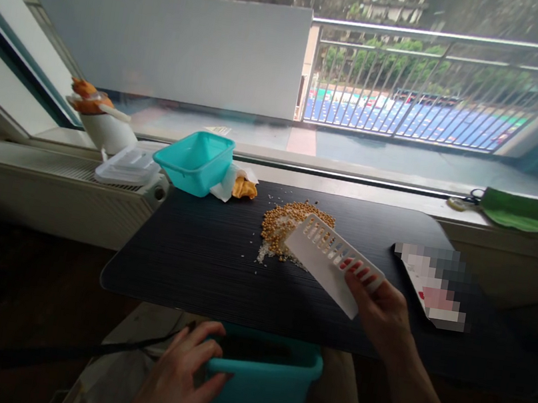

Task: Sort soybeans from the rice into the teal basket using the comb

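My right hand (382, 306) holds a white plastic piece with a row of slots along its side (324, 267), tilted over the dark tabletop. Its far end overlaps a pile of yellow beans, apparently soybeans (279, 220), mixed with white grains that look like rice (264, 252). Below the table's near edge, my left hand (188, 364) grips the left rim of a teal plastic tub (261, 389) at my lap. The tub's inside is dark, so its contents cannot be made out.
A second teal tub (197, 157) stands at the table's back left, beside crumpled paper and an orange piece (244, 188). A phone-like device (431, 283), partly blurred, lies at right. Along the sill are a clear lid (130, 166), a white container (108, 130) and green cloth (515, 208).
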{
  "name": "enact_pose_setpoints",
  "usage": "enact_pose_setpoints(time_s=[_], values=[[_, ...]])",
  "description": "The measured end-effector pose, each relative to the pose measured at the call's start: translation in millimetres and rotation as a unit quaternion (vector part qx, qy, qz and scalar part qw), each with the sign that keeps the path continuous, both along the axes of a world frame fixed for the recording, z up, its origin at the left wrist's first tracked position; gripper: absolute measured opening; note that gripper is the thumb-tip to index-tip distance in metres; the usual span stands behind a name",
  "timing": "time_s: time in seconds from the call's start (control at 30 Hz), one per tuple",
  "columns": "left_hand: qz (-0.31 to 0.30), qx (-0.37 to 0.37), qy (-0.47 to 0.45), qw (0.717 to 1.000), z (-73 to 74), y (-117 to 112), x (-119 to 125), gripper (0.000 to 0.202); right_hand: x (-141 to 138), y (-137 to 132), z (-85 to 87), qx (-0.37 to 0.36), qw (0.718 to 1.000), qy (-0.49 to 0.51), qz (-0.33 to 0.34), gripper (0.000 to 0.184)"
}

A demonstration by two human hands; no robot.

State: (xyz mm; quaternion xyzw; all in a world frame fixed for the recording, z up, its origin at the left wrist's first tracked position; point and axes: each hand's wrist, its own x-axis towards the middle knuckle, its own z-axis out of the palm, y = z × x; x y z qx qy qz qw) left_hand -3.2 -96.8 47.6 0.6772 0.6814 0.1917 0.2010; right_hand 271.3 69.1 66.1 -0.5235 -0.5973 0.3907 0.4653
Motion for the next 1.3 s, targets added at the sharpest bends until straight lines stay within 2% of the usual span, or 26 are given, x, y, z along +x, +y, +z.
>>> enact_pose_setpoints(time_s=[0.1, 0.2, 0.43, 0.63, 0.77, 0.83, 0.97, 1.1, 1.3], values=[[-0.001, -0.010, -0.002, 1.000, 0.5, 0.0, 1.7, 0.005, -4.6, -1.7, 1.3, -0.001, 0.999, -0.016, 0.032, 0.035], [-0.004, -0.017, -0.003, 1.000, 1.5, 0.8, 3.4, 0.005, -4.1, -7.9, 2.9, -0.002, 1.000, -0.014, 0.028, 0.037], [-0.015, -0.012, -0.006, 1.000, 1.8, 4.1, 7.0, 0.005, 19.0, -22.0, 12.0, -0.040, 0.997, -0.019, 0.064, 0.038], [-0.014, -0.008, -0.008, 1.000, 6.2, 5.5, 10.1, 0.005, 46.1, -39.8, 16.9, -0.117, 0.985, -0.011, 0.124, 0.031], [-0.013, -0.004, -0.007, 1.000, 6.9, 6.4, 11.6, 0.008, 51.6, -51.9, 22.8, -0.157, 0.980, 0.001, 0.119, 0.031], [-0.016, -0.007, -0.010, 1.000, 6.0, 6.0, 12.0, 0.008, 45.6, -48.4, 23.4, -0.146, 0.985, 0.013, 0.093, 0.035], [-0.019, -0.007, -0.016, 1.000, 4.4, 4.1, 11.6, 0.006, 24.1, -24.5, 17.1, -0.062, 0.997, 0.031, 0.037, 0.039], [-0.018, 0.003, -0.014, 1.000, 2.9, 3.6, 10.2, 0.005, 8.7, -4.3, 10.0, -0.025, 0.998, 0.012, 0.058, 0.040], [0.000, 0.011, -0.010, 1.000, 1.8, 3.4, 7.3, 0.006, 11.6, -1.9, 13.7, -0.015, 0.994, -0.020, 0.110, 0.037]])
